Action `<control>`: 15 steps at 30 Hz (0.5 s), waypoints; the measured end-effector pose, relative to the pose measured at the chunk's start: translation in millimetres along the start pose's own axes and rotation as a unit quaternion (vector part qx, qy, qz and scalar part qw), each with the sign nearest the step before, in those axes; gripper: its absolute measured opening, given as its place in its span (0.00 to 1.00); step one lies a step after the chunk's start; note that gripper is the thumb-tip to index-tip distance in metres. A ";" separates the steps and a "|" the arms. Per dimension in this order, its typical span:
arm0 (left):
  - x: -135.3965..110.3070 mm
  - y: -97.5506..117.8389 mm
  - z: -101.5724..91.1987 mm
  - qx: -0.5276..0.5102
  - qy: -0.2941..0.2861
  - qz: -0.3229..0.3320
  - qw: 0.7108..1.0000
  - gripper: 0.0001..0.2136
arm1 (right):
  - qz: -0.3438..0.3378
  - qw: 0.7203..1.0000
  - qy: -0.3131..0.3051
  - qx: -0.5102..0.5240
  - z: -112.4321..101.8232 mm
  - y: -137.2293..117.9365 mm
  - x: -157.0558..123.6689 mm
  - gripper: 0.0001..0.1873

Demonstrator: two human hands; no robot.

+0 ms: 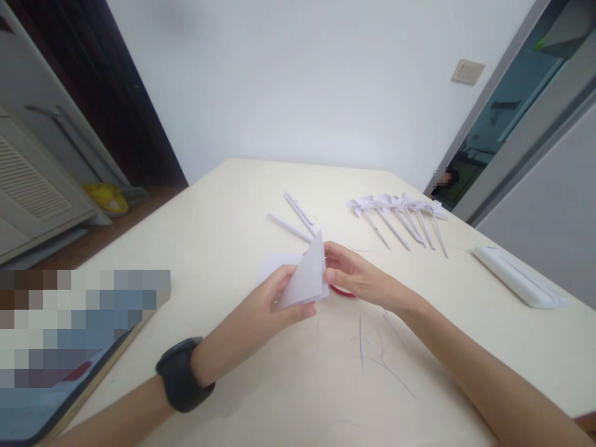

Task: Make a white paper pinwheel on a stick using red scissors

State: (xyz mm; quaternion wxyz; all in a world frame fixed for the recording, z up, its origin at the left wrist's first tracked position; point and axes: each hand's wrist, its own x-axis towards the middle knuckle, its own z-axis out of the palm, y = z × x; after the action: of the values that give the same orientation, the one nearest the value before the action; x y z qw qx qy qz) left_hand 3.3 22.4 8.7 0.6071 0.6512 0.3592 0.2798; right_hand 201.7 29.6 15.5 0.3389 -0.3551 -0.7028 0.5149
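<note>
A folded sheet of white paper [305,273] is held up between both hands over the middle of the table. My left hand [284,298] grips its lower left side, the thumb along the bottom edge. At the paper's right edge, my right hand [349,273] pinches with thumb and fingers. Below the right hand, part of a red curved thing [343,292] shows; the rest is hidden. Behind the paper lie several rolled white paper sticks [298,208], and a flat white sheet [272,264] is partly covered by the left hand.
Several white paper pinwheels [395,208] on sticks lie at the table's back right. A long white packet [519,279] is near the right edge. Thin paper strips [362,344] are scattered in front of the right hand. A tablet-like screen [84,366], partly blurred, stands at left.
</note>
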 end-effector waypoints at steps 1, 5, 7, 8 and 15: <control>0.6 -0.6 0.1 -0.003 0.004 0.002 1.000 0.18 | 0.001 1.000 0.000 0.001 -0.3 0.1 0.2 0.17; 0.8 0.8 0.4 -0.009 0.018 -0.005 1.000 0.16 | 0.016 1.000 0.007 0.013 -0.9 -1.0 1.1 0.16; -0.3 3.2 0.4 -0.005 0.015 -0.008 1.000 0.16 | 0.023 1.000 0.008 0.016 -1.3 -1.6 1.6 0.16; -0.8 4.4 0.4 -0.004 0.014 -0.007 1.000 0.15 | 0.028 0.999 0.010 0.016 -1.5 -1.7 1.9 0.16; -2.7 4.4 -1.1 0.008 0.039 -0.014 0.999 0.12 | 0.041 0.997 0.054 0.023 1.5 2.2 3.4 0.13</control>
State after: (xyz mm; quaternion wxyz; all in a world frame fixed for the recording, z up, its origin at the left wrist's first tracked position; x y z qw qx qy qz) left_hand 1.4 20.9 13.4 0.5914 0.6394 0.3942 0.2934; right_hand 199.0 32.2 13.4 0.3630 -0.4028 -0.6563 0.5247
